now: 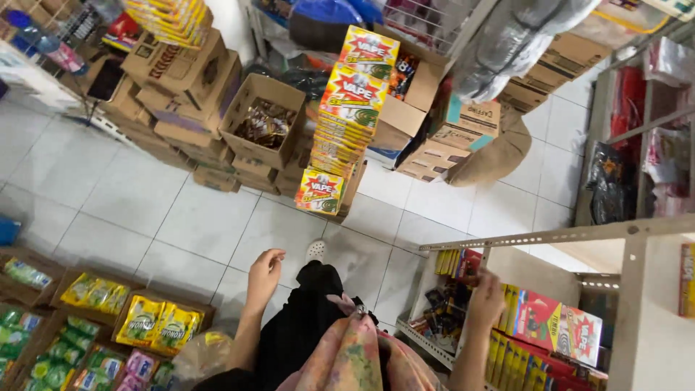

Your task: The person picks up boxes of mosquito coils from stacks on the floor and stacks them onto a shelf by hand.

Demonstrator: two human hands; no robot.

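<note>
My left hand [264, 274] hangs over the white tiled floor [181, 210], fingers loosely curled, holding nothing. My right hand [486, 298] reaches into the low metal shelf [521, 235] at the right, touching the small dark packets [447, 308] next to a row of red and yellow flat boxes [557, 333]. Whether it grips anything is hidden. A tall leaning stack of yellow and red boxes [346, 116] stands on the floor ahead of me.
Open cardboard cartons [262, 119] pile up along the far side of the aisle. Trays of yellow and green sachets [94, 318] lie at the lower left. Wire racks with bagged goods [644, 137] stand at the right. My shoe [316, 250] is on the tiles.
</note>
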